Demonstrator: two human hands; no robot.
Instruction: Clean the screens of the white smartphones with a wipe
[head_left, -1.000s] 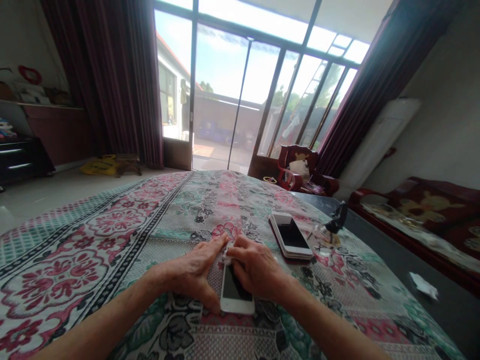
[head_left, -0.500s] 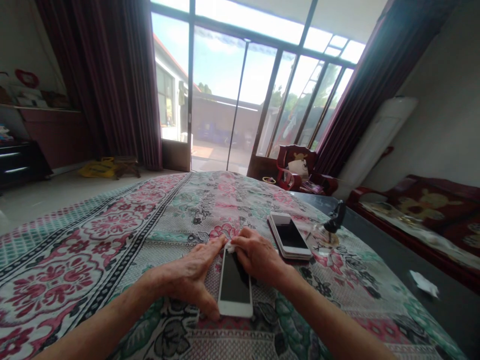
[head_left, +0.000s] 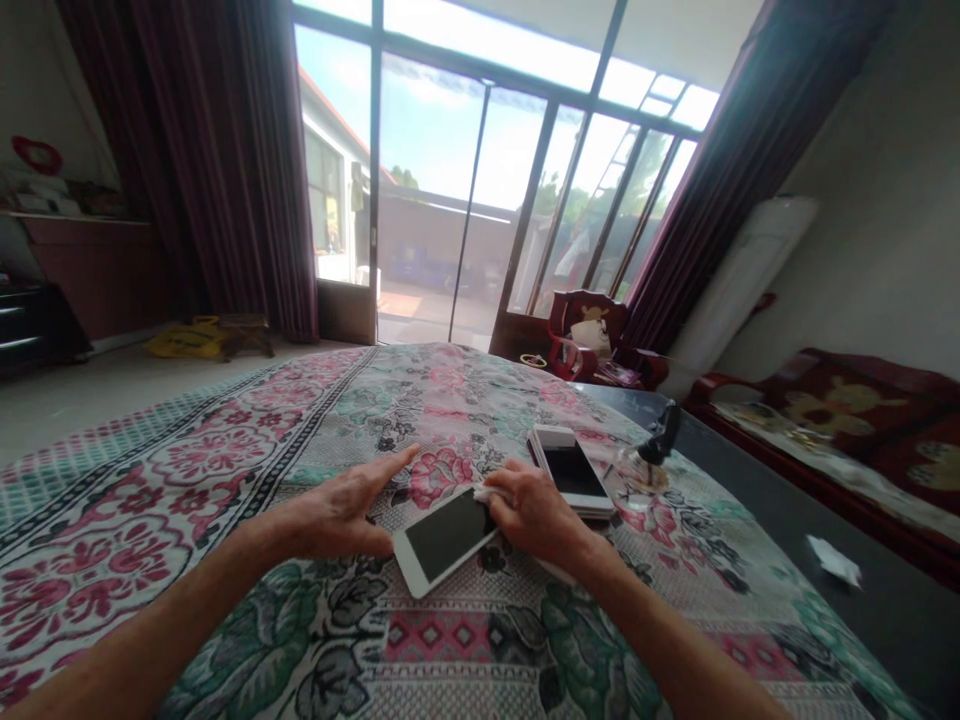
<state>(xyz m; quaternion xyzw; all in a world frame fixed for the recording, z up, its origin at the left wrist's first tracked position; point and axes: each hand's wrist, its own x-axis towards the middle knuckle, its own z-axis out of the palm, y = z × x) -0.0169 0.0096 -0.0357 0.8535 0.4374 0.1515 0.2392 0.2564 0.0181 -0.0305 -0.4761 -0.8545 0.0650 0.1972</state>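
Note:
A white smartphone point(head_left: 448, 540) with a dark screen lies face up on the patterned tablecloth, turned at a slant. My right hand point(head_left: 529, 510) is closed on a small white tissue point(head_left: 481, 492) at the phone's far right end, covering that corner. On the other side, my left hand point(head_left: 341, 515) is open with its fingers stretched out, and the thumb tip is at the phone's near left edge; whether it touches, I cannot tell. Beyond my right hand lies a stack of white phones point(head_left: 576, 474). Something pale and flat point(head_left: 556, 572) shows partly from under my right wrist.
A clear spray bottle point(head_left: 654, 462) with a black head stands right of the stack. The tablecloth point(head_left: 442, 400) covers the table. A crumpled white tissue point(head_left: 834, 560) lies on a dark surface at the right. A wooden chair point(head_left: 592, 330) and sofa point(head_left: 840, 400) stand farther back.
The phone has turned from nearly upright in view to a slant, its near end swinging left. My left hand has moved off its side to the left. My right hand keeps the tissue.

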